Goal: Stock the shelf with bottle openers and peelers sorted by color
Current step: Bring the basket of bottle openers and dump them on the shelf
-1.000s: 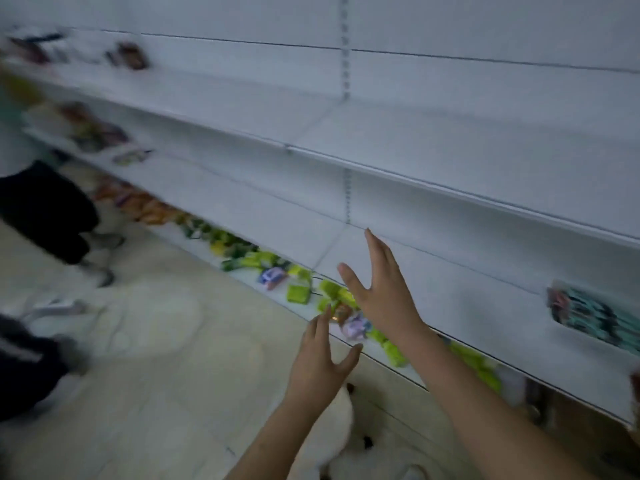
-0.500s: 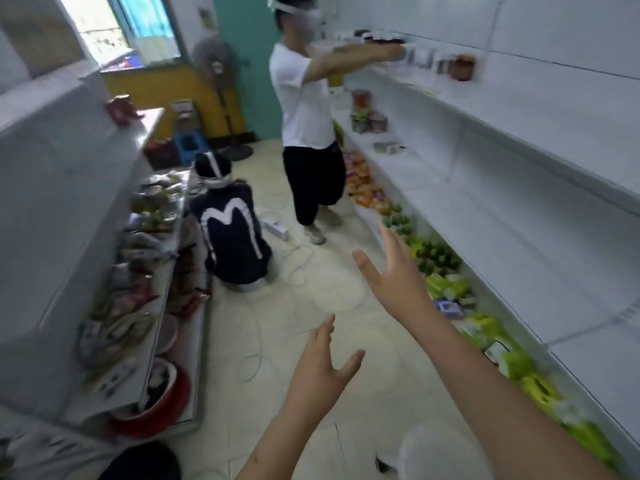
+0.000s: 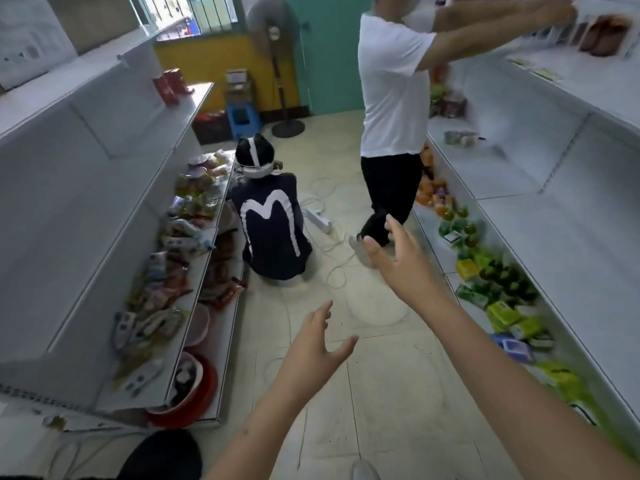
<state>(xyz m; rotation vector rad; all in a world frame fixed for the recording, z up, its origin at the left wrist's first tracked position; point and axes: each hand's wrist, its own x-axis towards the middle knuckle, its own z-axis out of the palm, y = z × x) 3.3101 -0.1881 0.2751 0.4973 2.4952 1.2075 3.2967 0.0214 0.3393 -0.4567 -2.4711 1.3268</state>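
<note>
Now both empty hands, left hand (image 3: 313, 344) and right hand (image 3: 403, 261), face the aisle.

A small shop: white shelving (image 3: 571, 209) lining an aisle, packaged goods (image 3: 502, 313)

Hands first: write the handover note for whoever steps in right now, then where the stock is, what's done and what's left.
Left hand: open, fingers spread, holding nothing, out over the aisle floor.
Right hand: open, empty, raised further ahead.
Stock: no bottle opener or peeler can be made out; green and yellow packs lie along the bottom right shelf, too blurred to identify.
Right-hand upper shelves nearby look bare.
Done: nothing visibly sorted.
Left: find the openers and peelers, place them by color.
Mind the crouching person and standing person ahead.
</note>
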